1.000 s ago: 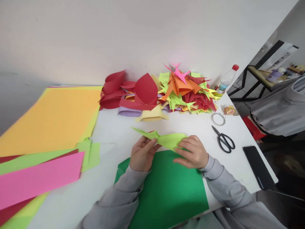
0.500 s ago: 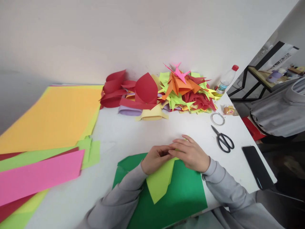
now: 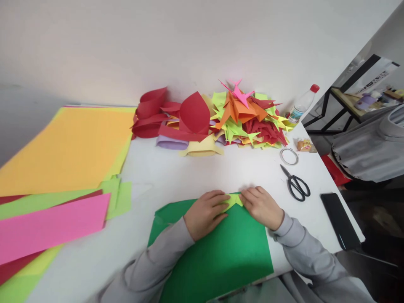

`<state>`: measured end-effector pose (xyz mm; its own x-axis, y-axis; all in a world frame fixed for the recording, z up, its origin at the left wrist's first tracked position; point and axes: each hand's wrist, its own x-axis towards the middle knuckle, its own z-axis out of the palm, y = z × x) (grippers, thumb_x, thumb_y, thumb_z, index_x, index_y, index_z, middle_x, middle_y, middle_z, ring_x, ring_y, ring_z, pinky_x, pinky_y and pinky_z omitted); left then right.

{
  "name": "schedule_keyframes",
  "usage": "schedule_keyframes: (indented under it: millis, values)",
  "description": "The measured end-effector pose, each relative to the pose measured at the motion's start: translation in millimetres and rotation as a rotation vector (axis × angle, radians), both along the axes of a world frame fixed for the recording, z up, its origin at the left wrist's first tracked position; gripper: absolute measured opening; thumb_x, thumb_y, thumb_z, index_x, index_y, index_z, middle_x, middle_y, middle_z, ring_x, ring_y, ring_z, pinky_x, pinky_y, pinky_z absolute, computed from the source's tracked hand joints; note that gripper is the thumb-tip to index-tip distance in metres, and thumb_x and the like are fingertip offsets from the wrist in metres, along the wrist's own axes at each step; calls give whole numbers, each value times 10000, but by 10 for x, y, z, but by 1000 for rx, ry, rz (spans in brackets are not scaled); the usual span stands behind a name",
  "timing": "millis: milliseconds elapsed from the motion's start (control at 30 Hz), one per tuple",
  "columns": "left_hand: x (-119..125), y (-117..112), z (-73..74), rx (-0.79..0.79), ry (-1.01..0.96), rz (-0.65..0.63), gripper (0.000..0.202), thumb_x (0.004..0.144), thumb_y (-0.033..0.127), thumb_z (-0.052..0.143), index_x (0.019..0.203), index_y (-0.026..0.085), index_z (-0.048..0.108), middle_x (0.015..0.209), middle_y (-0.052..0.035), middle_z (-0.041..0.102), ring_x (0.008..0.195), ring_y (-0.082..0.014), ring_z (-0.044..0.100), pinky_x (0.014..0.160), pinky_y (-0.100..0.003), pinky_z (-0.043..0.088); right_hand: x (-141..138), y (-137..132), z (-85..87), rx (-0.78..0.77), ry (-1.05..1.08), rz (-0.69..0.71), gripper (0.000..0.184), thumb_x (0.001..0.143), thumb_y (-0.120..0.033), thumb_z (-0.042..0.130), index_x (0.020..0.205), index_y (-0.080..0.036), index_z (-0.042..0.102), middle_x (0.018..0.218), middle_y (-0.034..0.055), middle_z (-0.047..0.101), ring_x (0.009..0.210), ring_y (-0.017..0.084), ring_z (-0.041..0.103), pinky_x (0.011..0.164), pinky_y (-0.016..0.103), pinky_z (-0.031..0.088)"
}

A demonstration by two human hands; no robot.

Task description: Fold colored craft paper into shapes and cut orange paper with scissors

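Creased lime paper (image 3: 233, 202) lies over a smooth green sheet (image 3: 233, 248).

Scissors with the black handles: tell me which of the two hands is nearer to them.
Right. The right hand is just left of the scissors, not touching them; the left hand is farther left, beyond the folded lime paper.

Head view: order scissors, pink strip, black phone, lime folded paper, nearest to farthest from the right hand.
1. Lime folded paper: touching the right hand
2. Scissors: to its right
3. Black phone: farther right
4. Pink strip: far left
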<state>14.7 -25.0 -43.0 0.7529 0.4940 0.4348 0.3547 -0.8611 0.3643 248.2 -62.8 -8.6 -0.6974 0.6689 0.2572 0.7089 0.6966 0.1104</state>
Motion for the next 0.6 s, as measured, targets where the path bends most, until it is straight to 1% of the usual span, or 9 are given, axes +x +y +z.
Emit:
schedule_keyframes:
  millis: [67,133,233,300,367,400,500,533,600]
  values:
    - [26,-70,-50,60,-15,37,147,882,186,565,956,181,692,1072,-86,721,1070,-244,612,889,-409,539,-14,-31,14,-79,3,-28,223,963,-132,427,1010,-87,640,955,122,640,844,219,544,716,371,457]
    - [39,-100,-63,100,-26,55,177,893,161,535,962,184,696,1070,-85,725,1077,-245,613,878,-416,542,-31,-25,20,-161,57,-26,216,952,-153,436,998,-84,635,910,126,615,837,230,527,722,381,472]
    - [43,-94,-48,129,-49,60,198,903,154,516,978,194,695,1067,-80,728,1071,-239,619,865,-407,546,-82,36,21,-292,209,51,172,929,-170,479,910,-115,640,871,116,598,855,230,529,746,368,501]
    - [37,-83,-44,133,-74,56,197,906,159,515,999,194,685,1069,-75,728,1059,-235,623,853,-394,552,-127,86,16,-407,319,133,116,897,-189,544,872,-135,644,921,111,610,906,225,547,820,364,513]
    - [22,-83,-60,121,-91,58,191,903,161,522,1013,193,674,1084,-77,722,1065,-233,619,862,-390,552,-162,130,3,-516,427,144,89,879,-187,567,869,-146,645,946,101,612,934,213,566,864,355,514]
    - [10,-87,-75,111,-95,68,180,897,167,533,1009,193,672,1100,-84,714,1076,-236,612,876,-396,548,-170,148,-8,-564,481,110,81,878,-169,563,868,-151,641,922,87,609,901,197,578,843,339,522]
    - [-36,-109,-140,76,-100,147,167,874,223,576,1005,173,666,1204,-148,652,1149,-278,560,930,-451,523,-166,187,-56,-691,657,-27,82,842,-97,576,855,-169,614,834,29,575,702,128,575,676,258,528]
    - [-51,-117,-163,66,-101,168,181,870,237,579,1013,164,662,1231,-168,630,1170,-294,540,939,-469,515,-163,190,-75,-718,705,-51,97,817,-79,593,837,-173,605,827,17,567,662,113,564,635,239,518]
    - [-75,-126,-197,50,-98,176,208,870,233,567,1043,156,653,1250,-183,610,1192,-310,513,946,-489,506,-165,176,-119,-724,770,-74,137,784,-41,590,803,-177,597,838,12,564,638,100,555,603,222,505]
